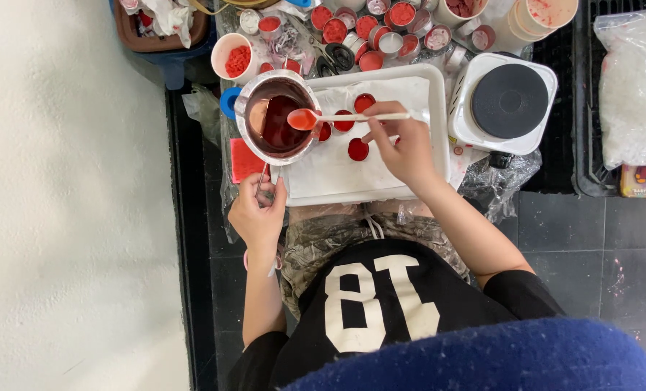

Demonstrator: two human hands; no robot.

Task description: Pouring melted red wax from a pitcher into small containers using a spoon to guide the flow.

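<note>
Head cam, looking straight down. The left hand [257,213] is closed on the thin handle of a small metal pot [276,116], w/ dark red liquid inside. The pot sits up and a bit right of that hand, at the left edge of the white tray [439,94].

The right hand [402,145] pinches the white spoon [352,117] by its far end. The spoon lies flat, left to right, its red bowl end over the pot's right rim.

Little round red tins [358,149] sit on the tray paper just beside the spoon, under and left of the right hand. That hand is nearer to them.

More tins [370,29] crowd the table behind. A white hot plate [510,101] stands right of the tray.
</note>
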